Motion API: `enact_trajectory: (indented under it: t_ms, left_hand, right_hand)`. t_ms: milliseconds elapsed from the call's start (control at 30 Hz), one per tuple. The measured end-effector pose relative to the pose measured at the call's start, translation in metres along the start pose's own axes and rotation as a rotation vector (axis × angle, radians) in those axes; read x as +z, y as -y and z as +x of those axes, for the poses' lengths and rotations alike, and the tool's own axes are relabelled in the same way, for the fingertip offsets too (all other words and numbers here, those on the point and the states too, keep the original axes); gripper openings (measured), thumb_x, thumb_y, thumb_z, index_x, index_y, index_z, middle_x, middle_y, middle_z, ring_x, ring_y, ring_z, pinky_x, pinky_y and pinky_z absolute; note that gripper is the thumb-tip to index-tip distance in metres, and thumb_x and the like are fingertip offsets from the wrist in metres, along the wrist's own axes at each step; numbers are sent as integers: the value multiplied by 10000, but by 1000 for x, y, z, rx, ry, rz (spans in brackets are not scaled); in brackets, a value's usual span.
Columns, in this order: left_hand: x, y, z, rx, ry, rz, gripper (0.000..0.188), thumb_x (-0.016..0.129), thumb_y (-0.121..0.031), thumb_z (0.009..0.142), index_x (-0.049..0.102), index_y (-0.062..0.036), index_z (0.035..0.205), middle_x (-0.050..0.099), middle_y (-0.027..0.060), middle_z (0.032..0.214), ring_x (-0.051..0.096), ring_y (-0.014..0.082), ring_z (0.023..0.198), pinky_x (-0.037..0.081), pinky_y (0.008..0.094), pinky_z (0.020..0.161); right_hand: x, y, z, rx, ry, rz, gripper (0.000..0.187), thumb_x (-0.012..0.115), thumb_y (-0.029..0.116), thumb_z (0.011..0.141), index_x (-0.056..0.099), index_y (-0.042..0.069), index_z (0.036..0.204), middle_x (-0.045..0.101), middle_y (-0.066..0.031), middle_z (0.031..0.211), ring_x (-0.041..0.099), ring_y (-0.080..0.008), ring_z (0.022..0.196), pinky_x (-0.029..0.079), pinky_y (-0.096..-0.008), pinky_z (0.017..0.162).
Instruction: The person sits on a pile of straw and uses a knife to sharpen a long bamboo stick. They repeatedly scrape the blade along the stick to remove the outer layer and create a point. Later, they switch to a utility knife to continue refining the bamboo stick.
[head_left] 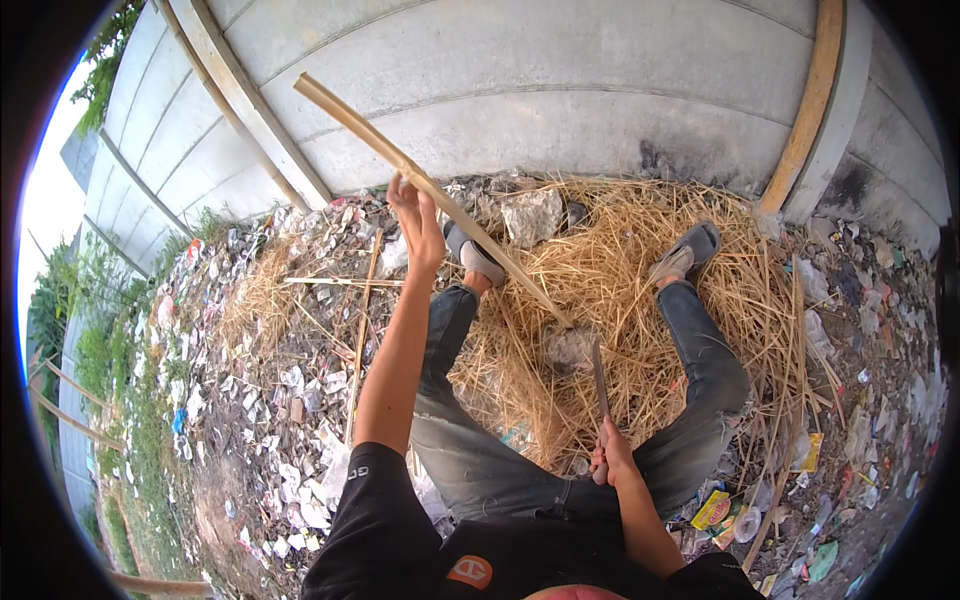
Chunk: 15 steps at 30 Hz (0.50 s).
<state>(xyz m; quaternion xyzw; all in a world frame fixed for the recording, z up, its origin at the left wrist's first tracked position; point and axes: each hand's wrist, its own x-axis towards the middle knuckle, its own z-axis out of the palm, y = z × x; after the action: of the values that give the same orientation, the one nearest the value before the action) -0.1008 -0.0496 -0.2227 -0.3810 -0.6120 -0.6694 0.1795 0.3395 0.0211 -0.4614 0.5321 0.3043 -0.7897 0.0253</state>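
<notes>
- My left hand [417, 225] is raised, its fingers bent and closed loosely on a long bamboo strip [480, 236], partway along its length.
- That strip slants through the air: one end points up to the left, the other comes down to a pale stone [570, 348] between my feet. I cannot tell whether it touches the stone.
- My right hand [613, 457] is low, near my right thigh, wrapped firmly around the handle of a knife [600, 375]. The blade points away from me, its tip close to the stone and to the strip's lower end.
- My legs, in faded jeans [692, 345], are spread either side, and my feet wear grey sandals [700, 243].
- Straw-coloured shavings [735, 290] lie heaped around the stone and under my right leg.
- Left of my legs, a thin stick [363, 330] lies among scattered litter [300, 480]; a yellow packet [711, 510] lies to my right.
- Ahead stands a grey panel wall [550, 125], with a bamboo pole [815, 110] upright against it at the right.
</notes>
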Motion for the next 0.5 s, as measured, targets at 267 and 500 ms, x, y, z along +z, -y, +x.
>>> enact_trajectory:
  t_ms: [267, 500]
  left_hand:
    - [-19, 121, -168, -330, -310, 165, 314, 598, -152, 1025, 438, 15, 1238, 691, 148, 967, 673, 200, 880, 520, 304, 772]
    - [7, 5, -27, -53, -126, 3, 360, 513, -136, 1061, 368, -17, 1368, 632, 95, 907, 638, 149, 864, 536, 296, 718]
  right_hand:
    - [9, 11, 15, -68, 51, -9, 713, 525, 567, 1006, 351, 85, 1501, 397, 8, 589, 418, -127, 469, 441, -368, 499]
    - [-1, -3, 21, -70, 3, -97, 536, 539, 550, 1007, 503, 41, 1169, 427, -3, 587, 448, -150, 468, 461, -379, 510]
